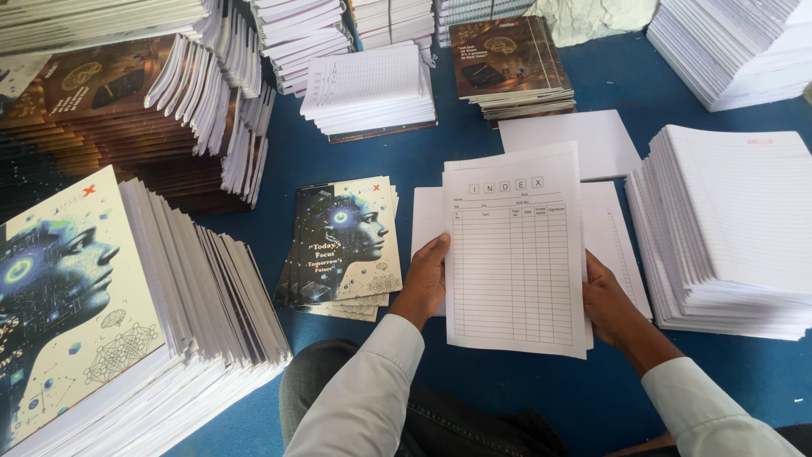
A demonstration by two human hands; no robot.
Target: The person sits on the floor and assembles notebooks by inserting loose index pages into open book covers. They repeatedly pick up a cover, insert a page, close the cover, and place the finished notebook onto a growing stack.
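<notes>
Far to the left of the fingers leans a fanned stack of notebooks [127, 338] with glossy cream covers showing a blue profile head; their white page edges slant toward the blue table [355, 152]. Behind it sit brown-covered books [127, 110] in a sagging pile. Just left of the left hand [425, 283] lies a small pile of loose covers [342, 245], flat and shiny, with the same head on a dark ground, a strip of bare blue between it and the hand.

The left hand's fingers [436, 254] are curled together around the left edge of a thin sheaf of printed sheets [516, 254], matte white paper ruled with a table of rows and columns. The sheaf is held up over the blue table, above more white sheets [609, 228] lying flat beneath it. The right hand [611, 306] clamps the sheaf's right edge low down; its fingers go behind the paper, so I cannot tell how they are spread.

Beyond the sheaf, away from the fingers, rest a blank sheet [575, 140], a stack of ruled pages [368, 89] and a stack of brown covers [507, 63]. Just right of the right hand rises a thick, square-edged block of lined paper [732, 228], its side a dense stripe of page edges. Open blue table shows near the sleeves, below both hands.
</notes>
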